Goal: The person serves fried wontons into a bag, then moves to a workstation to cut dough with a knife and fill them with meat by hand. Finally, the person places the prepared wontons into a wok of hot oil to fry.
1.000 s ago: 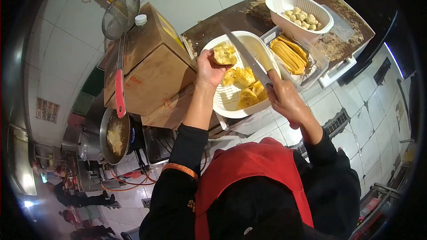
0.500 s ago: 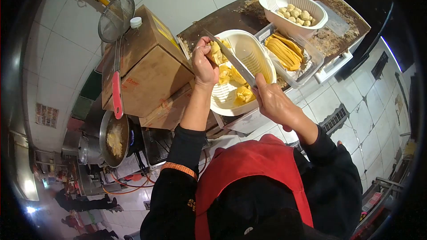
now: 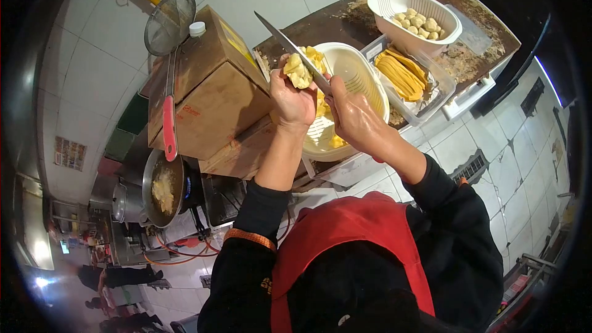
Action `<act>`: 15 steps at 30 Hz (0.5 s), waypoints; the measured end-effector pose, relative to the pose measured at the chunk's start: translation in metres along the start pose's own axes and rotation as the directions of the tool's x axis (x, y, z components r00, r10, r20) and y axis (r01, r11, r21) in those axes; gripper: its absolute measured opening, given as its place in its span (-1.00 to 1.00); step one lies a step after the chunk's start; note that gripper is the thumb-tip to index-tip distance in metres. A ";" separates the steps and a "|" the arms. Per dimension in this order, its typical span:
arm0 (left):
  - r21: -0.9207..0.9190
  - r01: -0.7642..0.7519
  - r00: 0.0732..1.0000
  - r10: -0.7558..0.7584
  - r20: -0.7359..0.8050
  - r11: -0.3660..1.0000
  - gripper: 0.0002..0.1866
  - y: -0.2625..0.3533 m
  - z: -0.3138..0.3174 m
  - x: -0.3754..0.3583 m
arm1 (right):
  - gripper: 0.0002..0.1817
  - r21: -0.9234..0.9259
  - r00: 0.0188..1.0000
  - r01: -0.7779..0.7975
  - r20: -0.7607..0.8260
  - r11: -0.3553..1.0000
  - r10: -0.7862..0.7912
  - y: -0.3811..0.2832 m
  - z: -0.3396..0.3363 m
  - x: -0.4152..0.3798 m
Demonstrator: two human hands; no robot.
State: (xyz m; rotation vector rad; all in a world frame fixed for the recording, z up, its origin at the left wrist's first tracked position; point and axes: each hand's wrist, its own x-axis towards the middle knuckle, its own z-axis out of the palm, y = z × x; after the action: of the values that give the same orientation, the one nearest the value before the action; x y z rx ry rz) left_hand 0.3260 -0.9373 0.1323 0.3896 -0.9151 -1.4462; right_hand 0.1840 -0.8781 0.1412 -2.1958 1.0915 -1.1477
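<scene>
In my left hand [image 3: 292,102] is a yellow folded piece [image 3: 298,73], held up beside a white slotted basket [image 3: 361,65]. My right hand [image 3: 357,114] grips the handle of a long knife [image 3: 277,34], whose blade lies across the yellow piece and points up and left. More yellow pieces sit in the basket, partly hidden by my hands. Right of it, a clear plastic container [image 3: 445,95] holds a stack of flat yellow wrappers [image 3: 402,75]. A second white basket [image 3: 383,0] holds several pale round balls [image 3: 419,23].
Left of my hands stands a cardboard box [image 3: 216,98] with a strainer [image 3: 171,23] with a red handle on it. Below the box, food fries in a wok [image 3: 163,191] on a lit burner, beside a metal pot [image 3: 126,200]. A person [image 3: 123,276] is at the lower left.
Both hands have risen slightly closer together. The knife now stretches further up and left across the yellow piece, which has come out more into view. The whole view has shifted slightly.
</scene>
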 end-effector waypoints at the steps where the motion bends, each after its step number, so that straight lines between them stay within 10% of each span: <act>1: -0.064 -0.024 0.996 0.019 -0.085 0.998 -0.55 -0.002 0.013 -0.003 | -0.74 0.001 1.000 0.002 0.003 1.000 -0.002 0.001 0.001 0.002; 8: -0.117 -0.035 0.996 0.026 -0.084 0.993 -0.46 0.012 0.016 -0.006 | -0.71 0.001 0.986 0.151 -0.072 0.989 -0.151 0.009 -0.010 0.008; 11: 0.190 0.233 0.959 -0.258 0.121 0.954 -0.12 0.039 0.018 -0.008 | -0.73 -0.022 0.987 0.158 -0.012 0.987 -0.158 0.009 -0.021 0.004; 15: 0.369 0.490 0.810 -0.569 0.141 0.790 -0.46 0.040 0.001 -0.007 | -0.78 -0.024 0.986 0.135 0.100 0.991 -0.132 0.013 -0.023 -0.007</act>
State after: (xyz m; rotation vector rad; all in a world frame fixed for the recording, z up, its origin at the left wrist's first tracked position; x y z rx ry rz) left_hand 0.3535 -0.9246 0.1602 0.7725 -1.3191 -1.9010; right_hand 0.1564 -0.8809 0.1420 -2.3530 0.9395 -1.0716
